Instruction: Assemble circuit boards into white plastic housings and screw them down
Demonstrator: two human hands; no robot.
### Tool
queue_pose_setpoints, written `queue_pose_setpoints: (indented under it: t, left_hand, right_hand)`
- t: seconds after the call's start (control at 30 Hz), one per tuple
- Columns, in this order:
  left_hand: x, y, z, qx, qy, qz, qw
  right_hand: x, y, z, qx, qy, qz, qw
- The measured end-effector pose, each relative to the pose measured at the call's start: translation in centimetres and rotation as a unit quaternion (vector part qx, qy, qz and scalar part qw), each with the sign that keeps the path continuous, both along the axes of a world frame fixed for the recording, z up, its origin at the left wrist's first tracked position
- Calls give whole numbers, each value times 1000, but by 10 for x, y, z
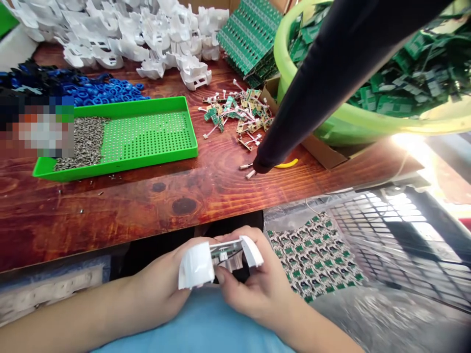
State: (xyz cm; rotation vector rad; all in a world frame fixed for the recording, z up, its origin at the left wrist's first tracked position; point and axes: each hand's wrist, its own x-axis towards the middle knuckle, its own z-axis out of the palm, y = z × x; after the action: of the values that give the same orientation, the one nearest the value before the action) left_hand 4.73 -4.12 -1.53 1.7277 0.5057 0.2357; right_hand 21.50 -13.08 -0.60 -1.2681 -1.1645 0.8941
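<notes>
Between my two hands, over my lap and just off the table's front edge, is a white plastic housing point(196, 267). A circuit board and a small white connector point(222, 256) show inside its open middle. My left hand point(171, 274) is closed around the housing's left side, its fingertips mostly hidden behind the part. My right hand point(259, 279) grips the right side, with the thumb pressed into the opening near the connector. A dark piece shows beside that thumb, too shaded to name.
A green tray point(147, 164) of screws point(83, 142) lies on the table point(217, 191). Behind are blue rings point(105, 90), white housings point(147, 34) and small wired boards point(243, 113). A black hanging tool point(312, 83) slants down near a green tub point(331, 130). Right stands a crate point(375, 220).
</notes>
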Motion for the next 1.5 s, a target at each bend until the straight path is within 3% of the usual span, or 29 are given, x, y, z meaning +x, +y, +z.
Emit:
queue_pose_setpoints:
  t: [0.17, 0.43, 0.83, 1.1, 1.23, 1.3, 1.4, 1.47, 1.5]
  left_hand:
    - [-4, 3, 8, 30, -1, -12, 999]
    - [-10, 3, 9, 75, -39, 15, 996]
    - [-23, 0, 4, 134, -55, 21, 989]
    - [-29, -1, -2, 83, -23, 33, 996]
    - [-31, 0, 2, 13, 5, 27, 1000]
    - [-31, 1, 7, 2, 24, 19, 1000]
    - [-28, 9, 18, -21, 61, -20, 998]
    - [-21, 18, 25, -57, 82, -83, 992]
    - [-15, 23, 29, -75, 92, -121, 985]
  right_hand:
    - [-2, 6, 11, -47, 52, 38, 997]
    - [-21, 14, 16, -74, 42, -24, 996]
    - [-34, 16, 16, -70, 60, -4, 996]
    - [-35, 19, 14, -85, 50, 9, 995]
    - [-25, 14, 16, -99, 54, 83, 990]
    - [-14, 8, 14, -101, 25, 98, 990]
    - [6, -4, 13, -42, -111, 0, 993]
    - [20, -11, 18, 28, -232, -48, 971]
    - [26, -15, 22, 53, -289, -42, 955]
